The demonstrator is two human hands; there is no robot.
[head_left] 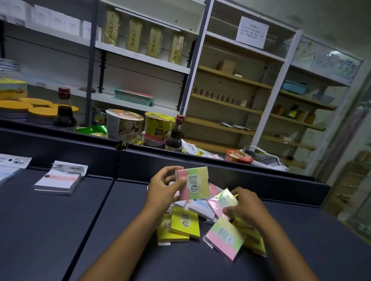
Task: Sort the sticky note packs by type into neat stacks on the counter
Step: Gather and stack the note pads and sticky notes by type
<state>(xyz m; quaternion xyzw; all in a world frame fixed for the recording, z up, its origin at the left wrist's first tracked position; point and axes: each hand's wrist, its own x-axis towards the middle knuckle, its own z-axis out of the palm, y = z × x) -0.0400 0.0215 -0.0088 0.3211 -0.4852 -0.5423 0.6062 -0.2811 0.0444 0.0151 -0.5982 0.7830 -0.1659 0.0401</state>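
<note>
Hands each pinch a "2209" pack: left hand (164, 189) raised, right hand (244, 207) apparently over the pile (184, 224).

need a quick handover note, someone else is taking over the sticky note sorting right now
Left hand holds up a pink and green 2209 pack. Right hand pinches a second 2209 pack over the unsorted pile.
Done: two white stacks at the far left, one near the counter seam, one at the edge.
Left: a third 2209 pack, the yellow 2207 packs and the white packs in the pile lie loose on the counter; each type needs its own stack.
</note>
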